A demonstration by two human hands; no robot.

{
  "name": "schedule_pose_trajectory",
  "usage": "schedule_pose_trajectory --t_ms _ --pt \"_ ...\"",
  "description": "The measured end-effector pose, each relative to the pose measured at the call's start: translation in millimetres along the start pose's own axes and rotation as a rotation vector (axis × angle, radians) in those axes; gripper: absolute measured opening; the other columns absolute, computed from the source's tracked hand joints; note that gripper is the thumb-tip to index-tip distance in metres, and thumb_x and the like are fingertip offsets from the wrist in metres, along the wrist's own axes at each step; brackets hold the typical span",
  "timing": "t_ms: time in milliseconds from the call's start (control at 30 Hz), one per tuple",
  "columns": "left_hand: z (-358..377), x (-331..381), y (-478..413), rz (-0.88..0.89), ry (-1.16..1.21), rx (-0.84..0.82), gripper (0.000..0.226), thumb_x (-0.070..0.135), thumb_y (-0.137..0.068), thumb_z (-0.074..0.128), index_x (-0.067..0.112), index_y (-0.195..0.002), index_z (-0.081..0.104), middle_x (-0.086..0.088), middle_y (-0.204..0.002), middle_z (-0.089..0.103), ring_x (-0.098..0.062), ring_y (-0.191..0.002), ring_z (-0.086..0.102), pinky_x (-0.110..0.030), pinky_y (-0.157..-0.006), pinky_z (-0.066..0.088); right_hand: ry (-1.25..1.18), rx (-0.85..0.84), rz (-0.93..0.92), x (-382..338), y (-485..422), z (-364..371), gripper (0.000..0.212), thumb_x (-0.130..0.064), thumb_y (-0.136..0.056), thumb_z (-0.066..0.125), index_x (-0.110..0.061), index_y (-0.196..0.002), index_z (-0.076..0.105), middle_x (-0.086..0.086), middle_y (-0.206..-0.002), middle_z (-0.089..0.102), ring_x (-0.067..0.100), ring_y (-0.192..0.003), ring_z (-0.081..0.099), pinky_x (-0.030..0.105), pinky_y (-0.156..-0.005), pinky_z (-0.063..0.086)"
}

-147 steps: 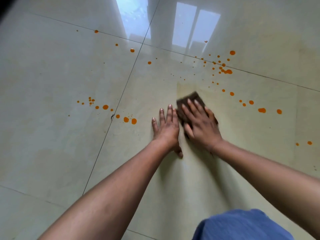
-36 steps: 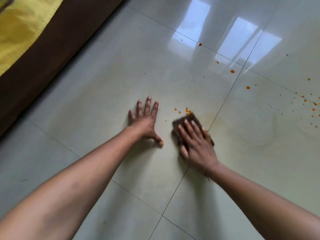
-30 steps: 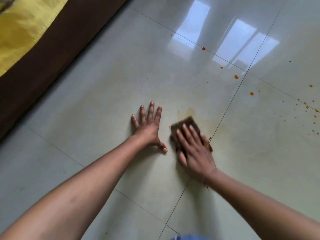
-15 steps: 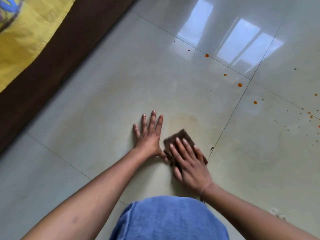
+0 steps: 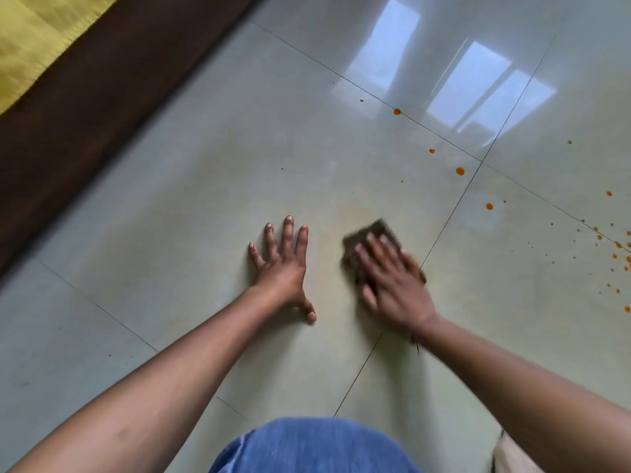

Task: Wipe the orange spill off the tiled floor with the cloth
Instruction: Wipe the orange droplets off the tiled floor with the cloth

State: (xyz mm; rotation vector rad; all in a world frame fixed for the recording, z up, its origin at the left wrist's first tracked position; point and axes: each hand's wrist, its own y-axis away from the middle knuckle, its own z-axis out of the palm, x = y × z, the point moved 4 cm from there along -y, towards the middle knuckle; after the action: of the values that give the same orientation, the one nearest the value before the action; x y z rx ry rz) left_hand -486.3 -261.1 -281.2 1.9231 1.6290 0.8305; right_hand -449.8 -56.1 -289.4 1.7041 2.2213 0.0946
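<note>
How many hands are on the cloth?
1: the right hand lies flat on the cloth, blurred. The left hand is spread on the bare floor beside it, clear of the cloth.

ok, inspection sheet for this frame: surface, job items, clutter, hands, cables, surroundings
Surface: glossy pale tiled floor with dark grout lines; faint yellowish smear just beyond the cloth.
Job's things: dark brown cloth flat on the floor, motion-blurred; orange drops remain up and to the right, with denser specks at the right edge.
Clutter: nothing seen.
Hands: left hand flat on the tile, fingers spread, holding nothing; right hand pressed flat on the cloth, fingers extended.
Cables: nothing seen.
Surroundings: dark brown band with yellow fabric at upper left; window reflection on the tiles; blue fabric at the bottom edge.
</note>
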Motion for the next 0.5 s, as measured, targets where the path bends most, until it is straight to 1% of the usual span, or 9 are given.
schedule_pose_trajectory --t_ms 67,100,167,233,300,333,433,467,500 --pt "-0.9 3.1 -2.8 -0.037 -0.011 -0.026 0.169 0.053 -0.037 0.092 0.014 -0.146 -0.03 -0.011 -0.147 -0.046 -0.047 -0.133 -0.037 -0.072 -0.104 -0.005 -0.038 0.048 0.248 15.3 -43.6 -15.3 0.069 -0.039 -0.09 0.048 -0.028 -0.153 0.021 0.001 -0.162 0.009 0.018 -0.15 0.006 0.045 -0.118 0.011" --pt "-1.4 5.3 -2.8 -0.047 -0.017 -0.035 0.168 0.052 -0.037 0.093 0.012 -0.146 -0.03 -0.013 -0.147 -0.045 -0.048 -0.133 -0.036 -0.073 -0.105 -0.004 -0.05 0.058 0.293 15.0 -47.0 -15.2 0.069 -0.039 -0.09 0.048 -0.027 -0.153 0.021 0.002 -0.163 0.009 0.018 -0.15 0.006 0.044 -0.118 0.009" --pt "-3.3 8.5 -1.9 -0.056 -0.032 -0.043 0.166 0.05 -0.04 0.093 0.011 -0.146 -0.028 -0.015 -0.148 -0.043 -0.05 -0.134 -0.033 -0.072 -0.107 -0.001 -0.028 0.083 0.188 6.4 -15.0 -2.0 0.07 -0.041 -0.088 0.045 -0.026 -0.153 0.022 0.002 -0.162 0.012 0.019 -0.15 0.008 0.045 -0.117 0.012" --pt "-6.3 10.2 0.1 -0.066 -0.03 -0.03 0.162 0.049 -0.043 0.093 0.01 -0.148 -0.024 -0.016 -0.151 -0.038 -0.049 -0.137 -0.03 -0.068 -0.11 -0.001 0.009 0.023 0.017 1.1 48.5 12.9 0.072 -0.043 -0.085 0.044 -0.026 -0.152 0.024 0.001 -0.162 0.015 0.019 -0.149 0.011 0.047 -0.116 0.02" --pt "-11.8 13.1 1.7 -0.064 -0.03 0.019 0.157 0.052 -0.046 0.091 0.012 -0.151 -0.019 -0.016 -0.154 -0.033 -0.045 -0.14 -0.027 -0.064 -0.113 -0.003 0.014 0.007 -0.059 25.4 65.6 8.7 0.073 -0.045 -0.083 0.043 -0.027 -0.152 0.026 0.0 -0.161 0.016 0.018 -0.149 0.013 0.049 -0.113 0.025" --pt "-14.6 16.6 0.3 -0.043 -0.04 0.038 0.155 0.053 -0.046 0.09 0.014 -0.151 -0.017 -0.015 -0.154 -0.032 -0.043 -0.14 -0.028 -0.063 -0.114 -0.005 0.007 0.016 -0.012 40.0 52.6 3.7 0.072 -0.045 -0.083 0.042 -0.027 -0.152 0.026 0.001 -0.161 0.016 0.018 -0.149 0.013 0.048 -0.113 0.024" --pt "-27.0 25.5 -15.4 0.002 0.011 0.073 0.153 0.056 -0.045 0.089 0.02 -0.152 -0.015 -0.01 -0.155 -0.032 -0.04 -0.142 -0.026 -0.063 -0.114 -0.003 -0.034 0.08 0.352 65.6 -17.5 -21.2 0.068 -0.042 -0.09 0.043 -0.027 -0.153 0.021 0.002 -0.163 0.01 0.019 -0.15 0.007 0.044 -0.117 0.012" --pt "-33.9 29.6 -23.7 0.004 0.044 0.092 0.153 0.057 -0.046 0.088 0.021 -0.152 -0.015 -0.008 -0.156 -0.032 -0.04 -0.143 -0.024 -0.063 -0.113 -0.001 -0.043 0.082 0.413 62.9 -28.4 -21.0 0.069 -0.042 -0.091 0.045 -0.027 -0.153 0.019 0.003 -0.163 0.008 0.02 -0.15 0.005 0.044 -0.118 0.009" --pt "-42.1 38.7 -33.9 0.021 0.05 0.121 0.152 0.057 -0.046 0.088 0.021 -0.152 -0.014 -0.008 -0.156 -0.032 -0.04 -0.143 -0.023 -0.063 -0.113 0.0 -0.038 0.096 0.397 59.0 -26.5 -16.5 0.07 -0.042 -0.091 0.046 -0.026 -0.153 0.018 0.003 -0.163 0.008 0.02 -0.15 0.005 0.044 -0.118 0.009"
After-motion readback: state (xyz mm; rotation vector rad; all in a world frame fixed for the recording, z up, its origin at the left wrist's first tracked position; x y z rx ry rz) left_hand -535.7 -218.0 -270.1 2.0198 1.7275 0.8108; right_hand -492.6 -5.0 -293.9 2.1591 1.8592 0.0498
